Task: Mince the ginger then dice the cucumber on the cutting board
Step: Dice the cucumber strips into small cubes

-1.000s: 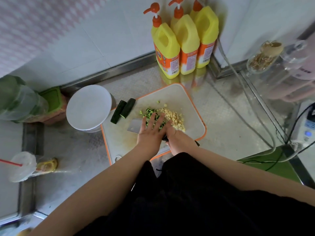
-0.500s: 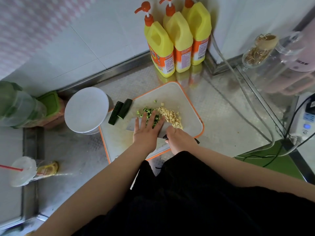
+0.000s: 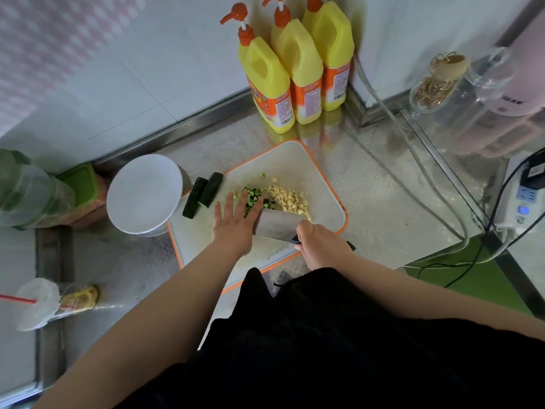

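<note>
Your right hand (image 3: 320,245) now grips the wide steel cleaver (image 3: 275,227) tilted up; your flat, open left hand (image 3: 236,225) stays on the orange-rimmed white cutting board (image 3: 321,190) on the steel desk (image 3: 368,187).

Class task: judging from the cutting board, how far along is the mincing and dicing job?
Done: minced ginger lies piled. In hand: right hand grips the cleaver; the flat left hand rests by the diced cucumber. Left: two cucumber pieces remain uncut at the board edge.
</note>
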The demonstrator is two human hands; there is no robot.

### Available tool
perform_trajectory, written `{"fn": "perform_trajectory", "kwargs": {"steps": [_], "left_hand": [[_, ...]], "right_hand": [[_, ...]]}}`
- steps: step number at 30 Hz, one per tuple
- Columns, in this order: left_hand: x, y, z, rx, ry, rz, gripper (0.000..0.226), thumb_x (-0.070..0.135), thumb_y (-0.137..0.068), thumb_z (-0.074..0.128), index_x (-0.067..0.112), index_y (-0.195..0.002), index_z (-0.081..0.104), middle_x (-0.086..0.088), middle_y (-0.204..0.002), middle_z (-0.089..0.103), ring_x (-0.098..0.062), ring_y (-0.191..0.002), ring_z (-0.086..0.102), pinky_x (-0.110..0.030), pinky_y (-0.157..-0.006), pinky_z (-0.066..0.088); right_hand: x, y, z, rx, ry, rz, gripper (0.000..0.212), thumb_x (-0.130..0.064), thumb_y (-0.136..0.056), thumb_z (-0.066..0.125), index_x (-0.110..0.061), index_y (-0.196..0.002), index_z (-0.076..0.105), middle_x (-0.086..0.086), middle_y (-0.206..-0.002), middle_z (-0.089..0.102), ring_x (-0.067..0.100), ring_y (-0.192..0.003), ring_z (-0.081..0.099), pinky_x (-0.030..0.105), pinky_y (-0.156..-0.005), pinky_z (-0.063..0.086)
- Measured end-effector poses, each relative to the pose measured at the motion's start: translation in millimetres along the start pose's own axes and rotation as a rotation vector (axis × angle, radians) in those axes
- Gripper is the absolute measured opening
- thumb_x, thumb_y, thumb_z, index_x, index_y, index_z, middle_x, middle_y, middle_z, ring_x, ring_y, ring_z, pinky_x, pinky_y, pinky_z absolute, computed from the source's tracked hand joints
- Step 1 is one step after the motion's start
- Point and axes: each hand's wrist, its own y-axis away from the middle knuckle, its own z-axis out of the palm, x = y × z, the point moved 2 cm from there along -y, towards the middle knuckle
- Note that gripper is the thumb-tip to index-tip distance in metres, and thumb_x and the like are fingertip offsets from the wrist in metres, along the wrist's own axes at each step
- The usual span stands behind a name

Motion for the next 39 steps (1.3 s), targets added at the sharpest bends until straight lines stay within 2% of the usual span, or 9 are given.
{"fn": "perform_trajectory", "kwargs": {"steps": [11,16,20,25,28,30,35,37,39], "left_hand": [[-8,-8,1,-0.010,-0.016,-0.012,0.097,0.002,-0.088,0.044,0.034,-0.150,-0.023,-0.001,-0.158,-0.030,-0.032,-0.145,-0.025,-0.056,-0.116,-0.011],[-13,-11,0,-0.004,0.032,-0.010,0.091,0.005,-0.090,0.042,0.030,-0.152,-0.019,0.001,-0.159,-0.027,-0.030,-0.146,-0.024,-0.055,-0.117,-0.010],[-14,-11,-2,0.041,0.118,0.009,0.076,0.015,-0.097,0.039,0.024,-0.155,-0.009,0.004,-0.160,-0.022,-0.027,-0.148,-0.019,-0.052,-0.119,-0.008],[-17,-10,-5,0.216,0.345,-0.011,0.046,0.025,-0.105,0.028,0.023,-0.151,0.030,0.006,-0.161,0.018,-0.016,-0.149,0.008,-0.041,-0.121,0.004],[-17,0,-14,0.344,0.537,-0.085,0.040,0.010,-0.102,0.033,0.020,-0.136,0.052,-0.002,-0.136,0.057,-0.023,-0.133,0.042,-0.033,-0.116,0.018],[-17,6,-15,0.367,0.620,-0.140,0.048,-0.001,-0.098,0.034,0.019,-0.137,0.054,-0.005,-0.123,0.065,-0.031,-0.126,0.047,-0.034,-0.114,0.026],[-24,5,2,0.333,0.738,-0.158,0.076,-0.008,-0.086,0.036,0.035,-0.149,0.033,0.001,-0.155,0.035,-0.024,-0.143,0.026,-0.041,-0.117,0.024],[-25,7,4,0.318,0.755,-0.174,0.080,-0.009,-0.082,0.039,0.035,-0.149,0.032,0.005,-0.160,0.019,-0.020,-0.146,0.014,-0.041,-0.119,0.018],[-32,8,2,0.404,0.788,-0.213,0.064,-0.001,-0.088,0.045,0.027,-0.146,0.040,0.001,-0.157,0.026,-0.024,-0.143,0.021,-0.042,-0.117,0.022]], "right_hand": [[31,23,4,0.075,-0.111,0.009,0.018,-0.014,-0.090,0.061,-0.003,-0.092,0.047,0.010,-0.079,0.054,0.029,-0.069,0.052,0.032,-0.057,0.030],[38,31,4,0.082,-0.143,0.042,0.017,-0.017,-0.093,0.056,-0.011,-0.092,0.040,0.000,-0.081,0.043,0.018,-0.068,0.039,0.031,-0.060,0.029],[46,36,5,0.104,-0.186,0.078,0.017,-0.011,-0.089,0.060,-0.006,-0.090,0.044,0.001,-0.079,0.043,0.027,-0.067,0.047,0.032,-0.060,0.028],[49,37,7,0.188,-0.213,0.089,0.020,-0.010,-0.086,0.065,-0.007,-0.087,0.045,0.002,-0.075,0.047,0.026,-0.061,0.045,0.030,-0.057,0.029],[48,34,8,0.193,-0.215,0.076,0.020,-0.011,-0.087,0.064,0.000,-0.096,0.050,0.010,-0.080,0.058,0.034,-0.067,0.057,0.030,-0.056,0.032],[46,33,6,0.201,-0.224,0.063,0.023,-0.013,-0.089,0.062,-0.001,-0.104,0.050,0.012,-0.086,0.063,0.035,-0.072,0.061,0.031,-0.057,0.037],[31,23,-7,0.182,-0.369,0.128,0.030,-0.022,-0.097,0.050,-0.008,-0.123,0.045,0.011,-0.106,0.066,0.035,-0.088,0.064,0.039,-0.069,0.048],[23,16,-14,0.147,-0.460,0.171,0.028,-0.027,-0.099,0.046,-0.012,-0.123,0.043,0.004,-0.098,0.065,0.026,-0.084,0.064,0.041,-0.073,0.049],[17,9,-19,0.130,-0.537,0.191,0.027,-0.032,-0.099,0.045,-0.015,-0.121,0.043,-0.006,-0.077,0.058,0.012,-0.066,0.058,0.034,-0.064,0.044]]}}
